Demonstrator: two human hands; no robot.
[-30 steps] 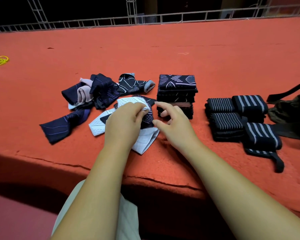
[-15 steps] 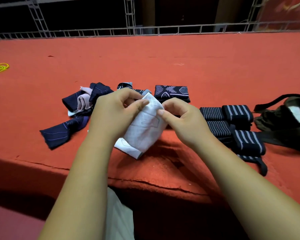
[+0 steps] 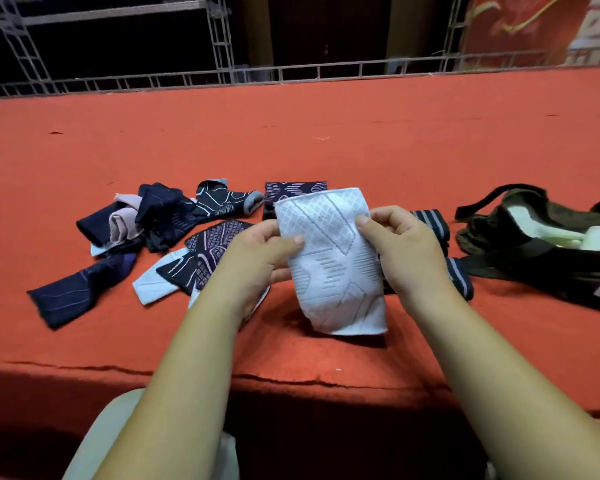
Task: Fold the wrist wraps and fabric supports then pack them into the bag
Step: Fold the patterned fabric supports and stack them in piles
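The white fabric support hides most of the folded dark stack behind it. The right hand covers most of the striped wrist wraps, and the olive bag is cut off at the right. The left hand and the right hand each pinch a side edge, holding the support upright above the near red surface.

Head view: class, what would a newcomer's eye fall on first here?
The white patterned support stands out first, held up at the centre between the left hand and the right hand, above the red surface. To its left lies a loose heap of dark supports. At the far right sits a dark bag with straps.
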